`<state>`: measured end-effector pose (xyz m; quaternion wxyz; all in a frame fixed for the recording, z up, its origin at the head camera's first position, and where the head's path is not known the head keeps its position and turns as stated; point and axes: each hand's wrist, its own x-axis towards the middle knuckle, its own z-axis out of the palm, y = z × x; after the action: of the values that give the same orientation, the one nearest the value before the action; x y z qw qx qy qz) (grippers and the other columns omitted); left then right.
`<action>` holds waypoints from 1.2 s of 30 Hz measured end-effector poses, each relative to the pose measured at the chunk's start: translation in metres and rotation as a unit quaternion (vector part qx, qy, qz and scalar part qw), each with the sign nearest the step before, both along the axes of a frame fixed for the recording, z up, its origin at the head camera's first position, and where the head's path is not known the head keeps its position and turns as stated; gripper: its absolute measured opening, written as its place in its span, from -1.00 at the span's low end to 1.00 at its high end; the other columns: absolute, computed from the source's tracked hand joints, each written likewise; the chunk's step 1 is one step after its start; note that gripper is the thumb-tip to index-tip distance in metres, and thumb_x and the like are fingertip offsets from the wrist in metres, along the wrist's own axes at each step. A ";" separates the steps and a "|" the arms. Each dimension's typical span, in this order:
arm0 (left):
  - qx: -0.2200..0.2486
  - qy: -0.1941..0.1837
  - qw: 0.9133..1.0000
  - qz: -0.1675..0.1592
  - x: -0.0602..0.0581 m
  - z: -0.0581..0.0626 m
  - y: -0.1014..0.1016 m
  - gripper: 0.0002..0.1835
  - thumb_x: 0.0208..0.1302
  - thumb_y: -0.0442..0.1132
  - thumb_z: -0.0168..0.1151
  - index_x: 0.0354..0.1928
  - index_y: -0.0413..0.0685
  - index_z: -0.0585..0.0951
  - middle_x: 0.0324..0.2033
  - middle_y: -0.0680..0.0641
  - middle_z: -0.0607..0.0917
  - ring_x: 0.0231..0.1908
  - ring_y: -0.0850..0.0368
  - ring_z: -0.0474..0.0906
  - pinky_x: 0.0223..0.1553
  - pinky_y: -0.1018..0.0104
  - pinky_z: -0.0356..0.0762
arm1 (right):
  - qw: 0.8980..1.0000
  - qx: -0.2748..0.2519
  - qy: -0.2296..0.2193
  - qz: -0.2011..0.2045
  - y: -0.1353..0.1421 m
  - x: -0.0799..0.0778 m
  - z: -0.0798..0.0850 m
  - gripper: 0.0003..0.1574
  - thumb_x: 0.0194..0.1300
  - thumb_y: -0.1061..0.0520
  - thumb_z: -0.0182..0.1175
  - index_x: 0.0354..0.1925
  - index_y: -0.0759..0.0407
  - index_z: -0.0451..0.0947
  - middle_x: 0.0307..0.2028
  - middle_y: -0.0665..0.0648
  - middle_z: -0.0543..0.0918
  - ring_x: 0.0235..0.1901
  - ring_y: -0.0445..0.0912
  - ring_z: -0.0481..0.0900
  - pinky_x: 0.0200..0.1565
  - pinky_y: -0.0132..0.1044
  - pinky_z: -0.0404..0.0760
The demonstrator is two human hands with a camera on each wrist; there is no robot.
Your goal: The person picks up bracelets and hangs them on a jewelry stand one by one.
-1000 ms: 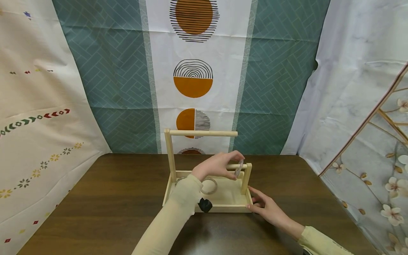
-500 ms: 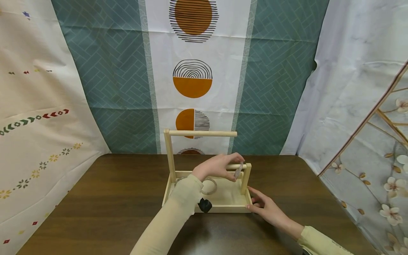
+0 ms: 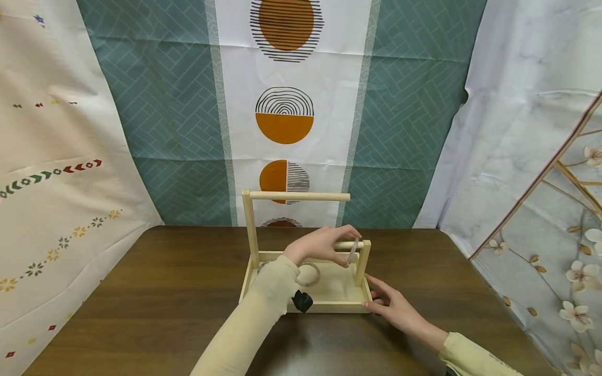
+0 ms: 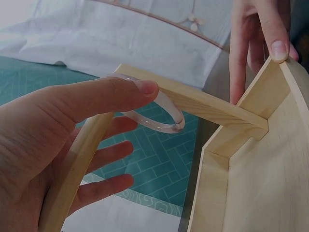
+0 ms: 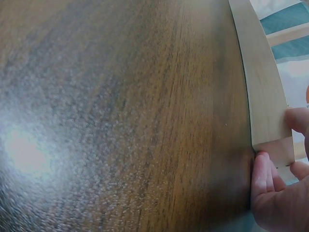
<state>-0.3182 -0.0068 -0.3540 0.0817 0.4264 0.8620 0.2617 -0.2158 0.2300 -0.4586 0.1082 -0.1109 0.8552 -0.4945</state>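
Note:
A pale wooden jewelry stand (image 3: 326, 308) rests on the table, with a tray base, a tall bar at the left and a short bar at the right. My left hand (image 3: 322, 245) pinches a clear bangle (image 4: 166, 121) beside the short bar (image 4: 77, 169), close to its post (image 4: 193, 99). That bar passes between thumb and fingers; whether the bangle encircles it I cannot tell. Two more bangles lie in the tray, one (image 3: 309, 274) plainly visible, the other mostly behind my left wrist. My right hand (image 3: 392, 310) grips the tray's right end, thumb at the front corner.
The tall bar (image 3: 301, 196) stands above and behind my left hand. Dark brown wood forms the table (image 3: 155, 313). Patterned cloths hang behind it and at both sides, including a green-and-white one (image 3: 409, 130).
My left hand stays by the short bar while the bangle turns slightly, now seen more edge-on. The right hand keeps its grip on the tray.

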 end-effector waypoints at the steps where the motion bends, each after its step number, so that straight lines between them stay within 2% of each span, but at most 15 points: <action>1: -0.001 0.002 1.000 0.001 0.000 0.000 0.000 -0.28 0.11 -0.17 0.49 0.30 0.15 0.38 0.28 0.03 0.58 0.28 0.13 0.50 0.25 0.25 0.45 | 1.000 0.002 0.000 -0.002 0.000 0.000 0.000 -0.07 0.35 0.02 0.26 0.53 0.13 0.08 0.03 0.27 0.60 -0.13 -0.08 0.61 -0.19 -0.34 0.56; 18: -0.005 0.010 1.000 0.003 0.003 0.003 -0.001 -0.31 0.12 -0.16 0.49 0.29 0.22 0.38 0.28 0.04 0.58 0.26 0.16 0.50 0.25 0.27 0.44 | 1.000 0.013 0.006 -0.013 -0.001 -0.001 0.000 -0.08 0.33 0.01 0.28 0.51 0.12 0.12 0.03 0.28 0.59 -0.13 -0.08 0.61 -0.20 -0.35 0.56; 28: -0.015 0.007 1.000 -0.001 0.003 0.004 0.000 -0.29 0.12 -0.13 0.49 0.30 0.23 0.37 0.29 0.05 0.57 0.28 0.11 0.50 0.25 0.25 0.45 | 1.000 0.002 0.008 -0.003 -0.001 0.000 -0.001 -0.06 0.33 0.02 0.29 0.52 0.16 0.10 0.01 0.29 0.62 -0.17 -0.09 0.63 -0.22 -0.36 0.57; 36: -0.032 0.004 0.999 -0.002 0.004 0.012 -0.003 -0.03 0.10 -0.11 0.51 0.49 0.35 0.16 0.34 0.06 0.51 0.26 0.13 0.51 0.25 0.22 0.45 | 1.000 0.000 0.005 -0.001 -0.001 0.000 0.000 -0.06 0.33 0.03 0.28 0.52 0.16 0.09 0.02 0.30 0.60 -0.15 -0.07 0.62 -0.21 -0.35 0.58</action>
<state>-0.3138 -0.0098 -0.3416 0.0924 0.4261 0.8694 0.2324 -0.2162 0.2287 -0.4591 0.1039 -0.1124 0.8560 -0.4938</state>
